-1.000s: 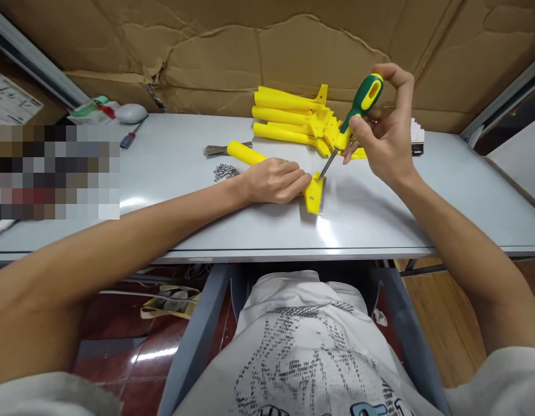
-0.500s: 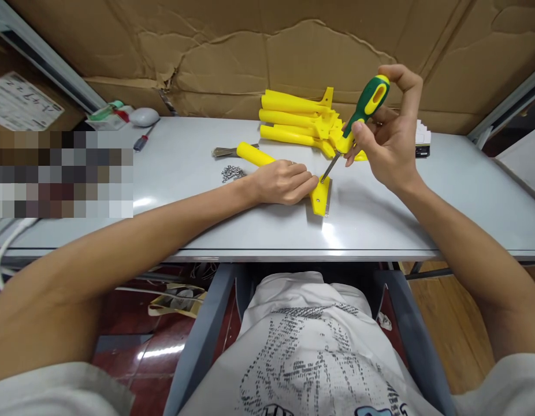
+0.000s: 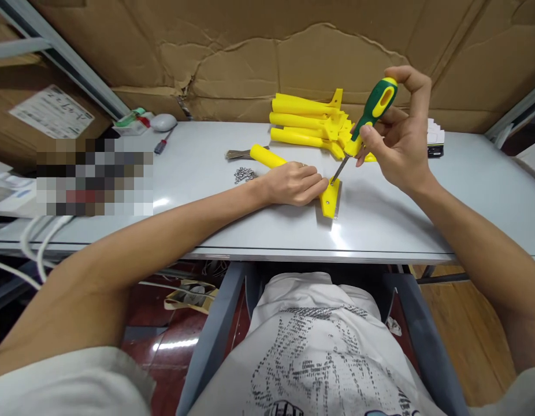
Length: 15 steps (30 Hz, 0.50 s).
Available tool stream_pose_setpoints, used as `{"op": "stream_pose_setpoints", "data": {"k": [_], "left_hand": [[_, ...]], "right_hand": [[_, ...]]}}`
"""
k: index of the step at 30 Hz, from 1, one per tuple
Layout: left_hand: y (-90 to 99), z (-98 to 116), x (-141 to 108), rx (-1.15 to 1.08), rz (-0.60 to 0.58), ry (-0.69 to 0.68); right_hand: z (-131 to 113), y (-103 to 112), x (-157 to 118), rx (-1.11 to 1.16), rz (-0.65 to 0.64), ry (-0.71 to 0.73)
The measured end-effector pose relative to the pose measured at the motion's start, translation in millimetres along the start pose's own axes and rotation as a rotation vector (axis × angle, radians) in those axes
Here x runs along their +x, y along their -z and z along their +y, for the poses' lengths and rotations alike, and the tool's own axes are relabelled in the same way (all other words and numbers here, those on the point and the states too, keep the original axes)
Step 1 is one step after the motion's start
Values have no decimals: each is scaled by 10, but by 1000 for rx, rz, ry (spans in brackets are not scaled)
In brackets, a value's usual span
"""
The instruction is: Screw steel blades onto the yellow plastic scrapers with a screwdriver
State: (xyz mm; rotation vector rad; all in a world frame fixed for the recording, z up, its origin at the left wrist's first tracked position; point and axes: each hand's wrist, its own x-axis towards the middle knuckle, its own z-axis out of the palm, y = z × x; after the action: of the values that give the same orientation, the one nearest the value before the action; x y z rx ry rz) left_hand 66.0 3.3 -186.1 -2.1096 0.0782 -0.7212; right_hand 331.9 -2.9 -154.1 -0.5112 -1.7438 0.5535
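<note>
My left hand (image 3: 296, 184) is wrapped round a yellow scraper (image 3: 329, 201) and presses it to the table. A thin metal blade (image 3: 339, 199) shows along the scraper's right edge, and one screw is visible in its head. My right hand (image 3: 401, 130) grips a green and yellow screwdriver (image 3: 374, 110), tilted, its tip on the upper part of the scraper's head. Left of the scraper lie a small pile of screws (image 3: 245, 174) and a bundle of flat metal blades (image 3: 239, 154). Several yellow scraper handles (image 3: 304, 121) are stacked behind my hands.
A second screwdriver (image 3: 163, 143) lies at the back left beside a white rounded object (image 3: 163, 122) and a small box (image 3: 133, 122). Cardboard (image 3: 233, 63) stands behind the table. A stack of white pieces (image 3: 435, 136) sits at the back right. White cables (image 3: 46, 242) hang at left.
The whole view has shifted, so the scene sits slightly further right. Both hands keep their holds, and the screwdriver tip stays on the scraper's head.
</note>
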Motion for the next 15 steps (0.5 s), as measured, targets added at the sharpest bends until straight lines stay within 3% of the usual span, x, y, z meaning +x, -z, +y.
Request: {"op": "stream_pose_setpoints", "data": {"k": [9,15], "left_hand": [[-106,67,-79,-1,-42,120],[-122,59,-94,-94,-27,171]], "right_hand": [[26,-64,417,-104,-212,238],[-163,-29,314,177,-299,54]]}}
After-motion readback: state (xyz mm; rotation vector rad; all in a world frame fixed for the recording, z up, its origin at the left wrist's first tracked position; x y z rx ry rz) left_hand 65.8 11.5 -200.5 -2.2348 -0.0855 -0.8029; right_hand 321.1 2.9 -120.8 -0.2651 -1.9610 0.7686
